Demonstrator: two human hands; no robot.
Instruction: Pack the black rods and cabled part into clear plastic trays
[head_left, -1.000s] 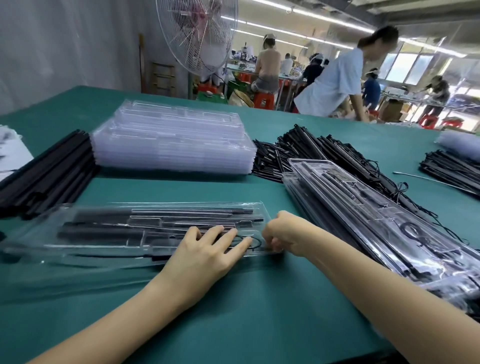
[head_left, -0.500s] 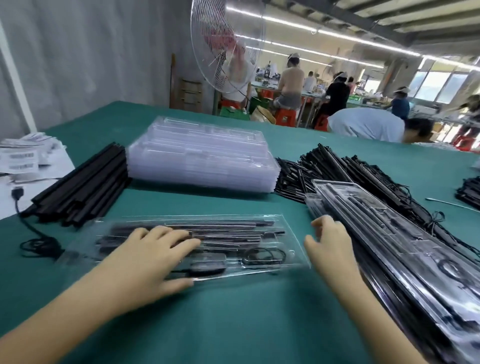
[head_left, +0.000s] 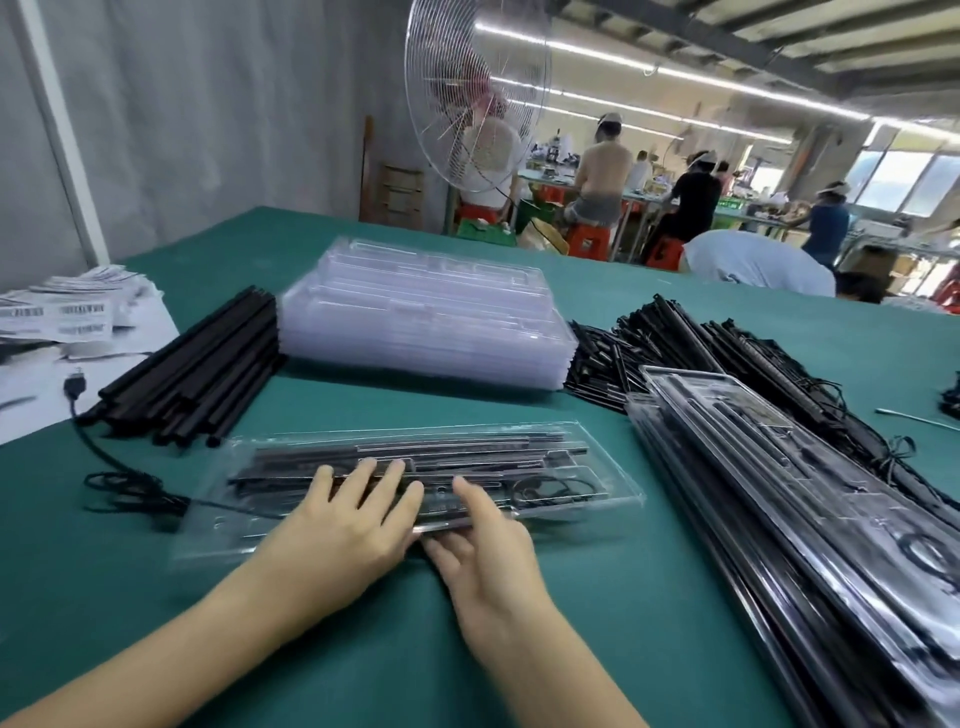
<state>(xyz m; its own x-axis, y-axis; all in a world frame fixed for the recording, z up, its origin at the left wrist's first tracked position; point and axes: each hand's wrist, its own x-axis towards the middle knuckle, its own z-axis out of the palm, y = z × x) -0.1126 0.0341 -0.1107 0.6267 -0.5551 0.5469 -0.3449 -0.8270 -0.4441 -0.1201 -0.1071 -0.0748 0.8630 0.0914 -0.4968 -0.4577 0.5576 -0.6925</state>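
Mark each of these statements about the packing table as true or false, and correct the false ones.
1. Both the left hand and the right hand touch the near tray. True.
2. The stack of empty trays sits to the right of the packed trays. False: it sits to their left, behind the near tray.
3. A bundle of loose black rods lies left of the stack of empty trays. True.
4. The near tray holds nothing. False: it holds rods and a coiled cable.
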